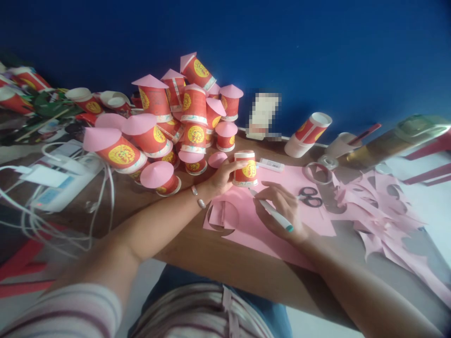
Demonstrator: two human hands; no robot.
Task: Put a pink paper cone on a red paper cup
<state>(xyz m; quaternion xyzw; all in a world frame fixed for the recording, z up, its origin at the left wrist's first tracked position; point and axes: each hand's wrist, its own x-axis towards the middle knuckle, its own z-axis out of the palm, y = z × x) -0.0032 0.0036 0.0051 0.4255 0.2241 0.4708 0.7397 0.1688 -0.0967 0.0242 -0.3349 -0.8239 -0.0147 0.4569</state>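
A red paper cup [245, 170] with a yellow round emblem and white bands stands on pink paper [262, 225]. My left hand [225, 176] is closed around its left side, thumb across the front. In my right hand [280, 206] is a white marker pen [276, 216] with a green end, its tip close to the cup's lower edge; whether the tip touches anything cannot be made out. Black-handled scissors [310, 197] lie on the paper just right of that hand. Behind my left hand is a small pink paper cone [217, 159].
Several red cups with pink cone tops [195, 108] are piled at left centre. A power strip [59, 178] with white cables is at the left. Pink paper scraps [384, 211], a tape roll [318, 173] and stacked cups [308, 134] are at the right. A blue wall [225, 33] rises behind.
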